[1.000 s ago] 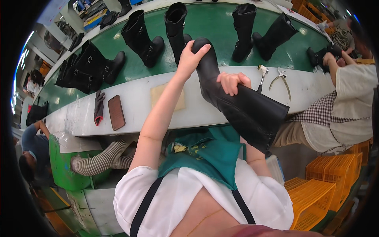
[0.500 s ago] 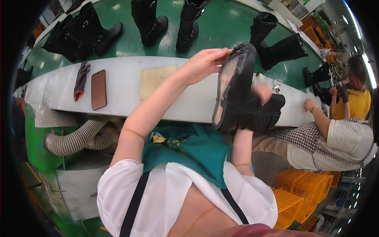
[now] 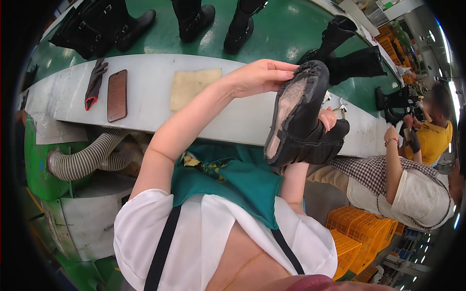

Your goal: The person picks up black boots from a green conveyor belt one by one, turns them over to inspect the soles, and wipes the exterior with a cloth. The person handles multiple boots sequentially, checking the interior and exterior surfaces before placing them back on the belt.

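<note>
A black boot [image 3: 296,121] is held up over the near edge of the bench, its unsoled underside turned toward me. Pale inner board shows there, framed by rough, gathered upper edges. My left hand [image 3: 264,77] pinches the rim at the toe between thumb and fingers. Coming from beneath, my right hand [image 3: 328,119] wraps the boot near the ankle, and its fingertips show on the far side. The boot hides most of that hand.
On the white bench [image 3: 155,68] lie a dark glove [image 3: 96,83], a phone [image 3: 117,96] and a beige sheet [image 3: 193,87]. More black boots [image 3: 240,29] stand on the green conveyor [image 3: 213,43]. Co-workers are at the right, near orange crates [image 3: 359,233].
The boot and my left hand have shifted slightly right in the picture. My right fingers, blurred before, now show clearly against the boot. My left hand keeps hold of the toe edge.
</note>
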Action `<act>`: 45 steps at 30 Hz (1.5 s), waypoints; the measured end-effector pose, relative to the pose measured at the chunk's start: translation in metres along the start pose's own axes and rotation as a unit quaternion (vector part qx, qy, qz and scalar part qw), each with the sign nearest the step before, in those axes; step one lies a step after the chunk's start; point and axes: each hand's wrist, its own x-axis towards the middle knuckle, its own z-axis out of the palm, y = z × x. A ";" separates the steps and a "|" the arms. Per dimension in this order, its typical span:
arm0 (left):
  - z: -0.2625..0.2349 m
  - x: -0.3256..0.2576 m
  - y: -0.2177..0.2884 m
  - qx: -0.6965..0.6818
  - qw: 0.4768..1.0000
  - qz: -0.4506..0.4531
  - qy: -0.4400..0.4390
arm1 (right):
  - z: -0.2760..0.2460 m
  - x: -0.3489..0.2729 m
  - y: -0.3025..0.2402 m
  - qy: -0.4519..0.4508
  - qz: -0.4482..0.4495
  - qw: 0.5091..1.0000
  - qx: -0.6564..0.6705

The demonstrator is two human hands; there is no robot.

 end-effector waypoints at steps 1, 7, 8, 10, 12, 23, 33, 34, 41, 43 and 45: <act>0.001 0.000 -0.001 -0.003 1.000 0.000 0.001 | -0.006 0.003 0.000 0.038 0.024 0.969 0.242; 0.004 0.002 -0.008 -0.107 0.993 -0.034 -0.040 | -0.015 0.010 -0.035 0.110 0.151 0.939 0.288; 0.006 0.000 -0.007 -0.124 0.990 -0.038 -0.053 | -0.018 0.012 -0.043 0.110 0.196 0.922 0.315; 0.005 0.001 -0.013 -0.152 0.986 -0.017 -0.058 | -0.013 0.007 -0.044 0.118 0.235 0.910 0.320; 0.012 0.002 -0.017 -0.177 0.984 0.003 -0.032 | -0.001 -0.006 -0.029 0.121 0.175 0.946 0.246; 0.015 -0.007 -0.030 -0.177 0.981 0.069 -0.030 | 0.005 -0.012 -0.004 0.063 -0.080 0.981 0.168; 0.025 -0.009 -0.044 -0.165 0.973 0.035 0.155 | 0.021 -0.015 0.004 0.093 0.145 0.591 0.788; 0.025 -0.013 -0.050 -0.181 0.966 0.025 0.184 | 0.022 -0.007 0.008 0.060 0.122 0.483 0.865; 0.033 -0.034 -0.095 -0.211 0.949 -0.114 0.204 | 0.044 0.061 0.010 -0.164 0.156 0.232 0.946; 0.023 -0.026 -0.099 -0.250 0.931 -0.173 0.201 | 0.082 0.064 0.028 -0.199 0.182 0.226 0.936; 0.013 -0.021 -0.098 -0.318 0.914 -0.156 0.198 | 0.061 0.076 0.003 -0.190 0.295 0.407 0.844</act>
